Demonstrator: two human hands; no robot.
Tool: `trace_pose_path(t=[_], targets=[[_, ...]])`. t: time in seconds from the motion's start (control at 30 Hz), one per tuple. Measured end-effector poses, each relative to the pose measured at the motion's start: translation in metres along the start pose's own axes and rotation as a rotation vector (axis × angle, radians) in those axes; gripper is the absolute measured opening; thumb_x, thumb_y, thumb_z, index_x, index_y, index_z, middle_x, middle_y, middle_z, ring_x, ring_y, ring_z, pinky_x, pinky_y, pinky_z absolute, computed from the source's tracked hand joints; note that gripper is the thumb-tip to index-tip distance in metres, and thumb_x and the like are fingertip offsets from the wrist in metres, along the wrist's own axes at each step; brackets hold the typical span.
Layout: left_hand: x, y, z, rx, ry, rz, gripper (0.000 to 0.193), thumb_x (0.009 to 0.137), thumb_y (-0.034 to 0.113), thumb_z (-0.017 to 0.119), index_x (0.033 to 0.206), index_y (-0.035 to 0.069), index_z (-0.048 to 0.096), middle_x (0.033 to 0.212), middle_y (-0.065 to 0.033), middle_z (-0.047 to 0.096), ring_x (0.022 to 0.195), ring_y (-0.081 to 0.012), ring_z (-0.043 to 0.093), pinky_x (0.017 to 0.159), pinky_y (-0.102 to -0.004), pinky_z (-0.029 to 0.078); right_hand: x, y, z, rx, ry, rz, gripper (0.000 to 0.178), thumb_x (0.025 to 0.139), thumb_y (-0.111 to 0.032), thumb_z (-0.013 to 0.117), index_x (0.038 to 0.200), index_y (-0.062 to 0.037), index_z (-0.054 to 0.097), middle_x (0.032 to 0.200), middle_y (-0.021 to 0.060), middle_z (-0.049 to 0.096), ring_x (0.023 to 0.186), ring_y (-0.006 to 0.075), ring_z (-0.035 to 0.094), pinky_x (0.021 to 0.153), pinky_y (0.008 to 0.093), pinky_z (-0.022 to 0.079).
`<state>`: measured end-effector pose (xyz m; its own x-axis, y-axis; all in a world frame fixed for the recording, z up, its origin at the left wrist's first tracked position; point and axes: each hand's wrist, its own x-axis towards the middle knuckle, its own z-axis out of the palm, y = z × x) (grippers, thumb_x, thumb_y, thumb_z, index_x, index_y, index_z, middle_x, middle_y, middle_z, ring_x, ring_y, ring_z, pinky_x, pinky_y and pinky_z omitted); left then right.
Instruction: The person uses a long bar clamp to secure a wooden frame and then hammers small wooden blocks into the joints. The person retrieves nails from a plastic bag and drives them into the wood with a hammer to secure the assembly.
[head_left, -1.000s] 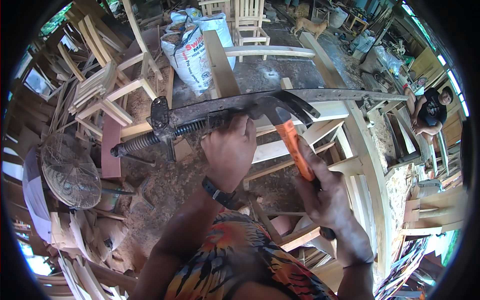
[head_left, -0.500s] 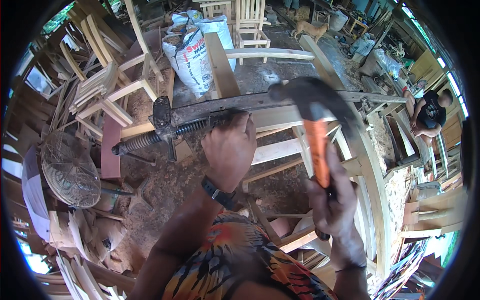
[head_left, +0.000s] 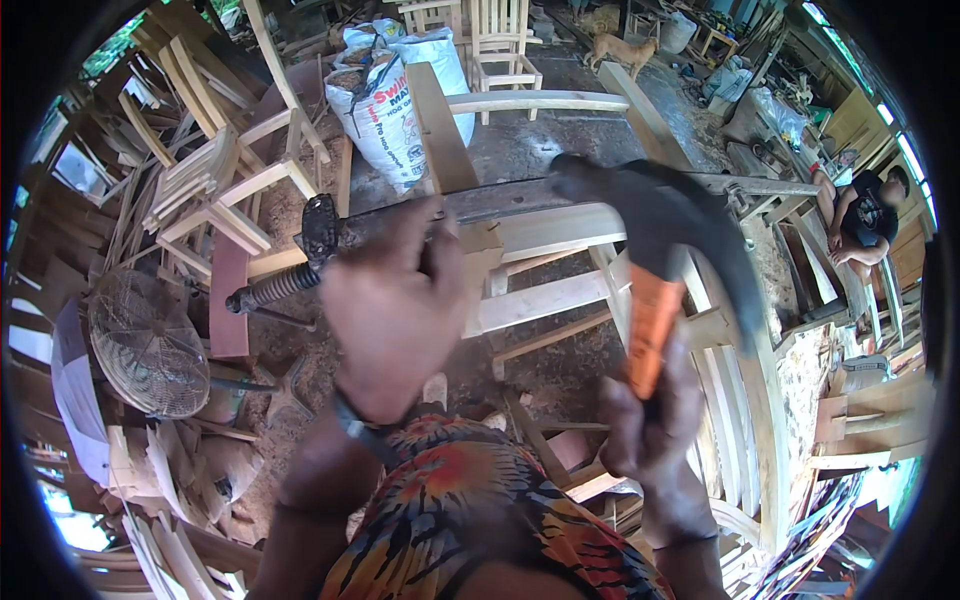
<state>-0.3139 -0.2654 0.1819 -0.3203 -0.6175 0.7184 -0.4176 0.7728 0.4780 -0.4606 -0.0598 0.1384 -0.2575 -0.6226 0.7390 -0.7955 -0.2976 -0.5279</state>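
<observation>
My right hand is wrapped round the orange handle of a claw hammer. Its dark head is raised in front of the bar and smeared by motion. A long metal bar clamp lies across a pale wooden chair frame. At the clamp's left end are its screw and a dark end block. My left hand is over the screw side, blurred, covering part of the screw and the sliding jaw. Its fingers are too smeared to tell whether they grip anything.
Unfinished chairs and a wire fan stand at left. White sacks stand beyond the frame. A person sits at right, and a dog stands far back. Wood offcuts are piled at lower left.
My left hand has moved left and toward me, off the sliding jaw, uncovering the frame's joint. The hammer has swung a little to the right and its head looks nearer.
</observation>
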Motion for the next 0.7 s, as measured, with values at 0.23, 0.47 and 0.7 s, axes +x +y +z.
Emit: trace_pose_path(t=[0.23,0.47,0.7], targets=[[0.063,-0.024,-0.041,0.306,-0.124,0.231,0.024,0.089,0.019,0.076,0.103,-0.001,0.076,0.082,-0.0168,0.073,0.068,-0.0290,0.069,0.065,-0.0388,0.054,0.007,-0.004,-0.010,-0.036,-0.275,0.282,0.071,0.090,0.005,0.068,0.154,-0.0017,0.040,0.118,0.0284,0.071,0.091,0.0273,0.077,0.075,0.0375,0.061],[0.062,-0.056,-0.033,0.244,-0.491,0.284,0.032,0.093,0.033,0.073,0.090,0.001,0.077,0.088,-0.0170,0.073,0.077,-0.0357,0.068,0.073,-0.0432,0.053,-0.004,0.001,0.002,0.009,-0.278,0.440,0.072,0.089,0.005,0.068,0.154,0.0021,0.037,0.129,0.0314,0.064,0.098,0.0372,0.075,0.082,0.0397,0.063],[0.052,-0.070,-0.029,0.278,-0.440,0.304,0.032,0.093,0.033,0.073,0.084,0.003,0.077,0.077,-0.0136,0.071,0.070,-0.0336,0.066,0.067,-0.0433,0.052,-0.009,-0.018,-0.005,0.110,0.066,0.121,0.068,0.093,0.006,0.062,0.155,-0.0009,0.035,0.134,0.0331,0.060,0.098,0.0309,0.073,0.082,0.0382,0.060]])
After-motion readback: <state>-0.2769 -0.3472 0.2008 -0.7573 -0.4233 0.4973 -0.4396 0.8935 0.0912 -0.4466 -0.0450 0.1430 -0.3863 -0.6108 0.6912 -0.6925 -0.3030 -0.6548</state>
